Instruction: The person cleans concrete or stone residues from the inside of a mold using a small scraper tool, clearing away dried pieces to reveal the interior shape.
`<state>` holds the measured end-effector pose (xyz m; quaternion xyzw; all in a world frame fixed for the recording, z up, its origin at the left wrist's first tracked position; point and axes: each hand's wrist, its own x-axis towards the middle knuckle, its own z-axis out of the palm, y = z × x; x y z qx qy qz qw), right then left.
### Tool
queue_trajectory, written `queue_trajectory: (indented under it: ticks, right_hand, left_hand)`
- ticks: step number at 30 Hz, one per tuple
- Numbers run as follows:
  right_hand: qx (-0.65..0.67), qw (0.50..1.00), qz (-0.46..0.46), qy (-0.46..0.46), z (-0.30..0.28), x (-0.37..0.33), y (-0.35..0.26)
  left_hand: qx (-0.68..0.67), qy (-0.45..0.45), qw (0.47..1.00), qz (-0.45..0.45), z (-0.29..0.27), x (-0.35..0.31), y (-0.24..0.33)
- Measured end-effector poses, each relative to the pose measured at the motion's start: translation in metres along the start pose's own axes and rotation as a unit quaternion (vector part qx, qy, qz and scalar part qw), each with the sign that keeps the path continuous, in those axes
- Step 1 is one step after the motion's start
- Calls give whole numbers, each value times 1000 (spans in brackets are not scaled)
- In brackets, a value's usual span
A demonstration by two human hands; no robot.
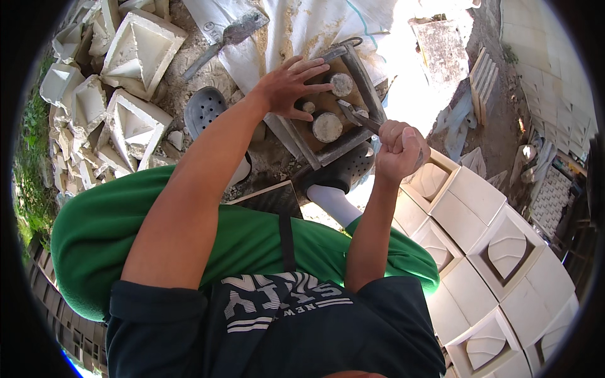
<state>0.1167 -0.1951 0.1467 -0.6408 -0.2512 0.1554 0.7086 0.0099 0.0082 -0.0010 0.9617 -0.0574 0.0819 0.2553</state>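
Observation:
Between my feet stands a square grey frame mould (pixel 292 137) with a brown, sandy-looking inside. Pale, dusty round pieces stand in it: a large round block (pixel 327 127), another round block (pixel 341 84) and a small round knob (pixel 309 107). My left hand (pixel 293 88) is open, its fingers spread over the mould's left and far part; whether they press on it I cannot tell. At the mould's right side my right hand (pixel 402 150) is closed round the handle of a narrow metal tool (pixel 350 113), whose tip points in between the blocks.
A dusty trowel (pixel 239 30) lies on white sacking (pixel 293 28) beyond the mould. Broken pale cast blocks (pixel 142 53) are heaped at the left. Finished-looking cream blocks (pixel 469 220) stand in rows at the right. A slatted wooden piece (pixel 483 82) leans at the far right.

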Motion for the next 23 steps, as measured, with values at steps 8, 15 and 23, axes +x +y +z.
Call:
queue_trajectory:
  ticks: [8, 15, 23]
  right_hand:
    - [24, 999, -13, -26, -4, 2, -11]
    - [14, 998, 30, -49, -5, 18, 2]
    - [13, 993, 79, -86, -10, 13, 15]
  left_hand:
    - [-4, -7, 1000, -1, 1, 0, 0]
    - [4, -11, 1000, -6, 2, -3, -1]
    - [4, -25, 1000, -8, 2, -1, 1]
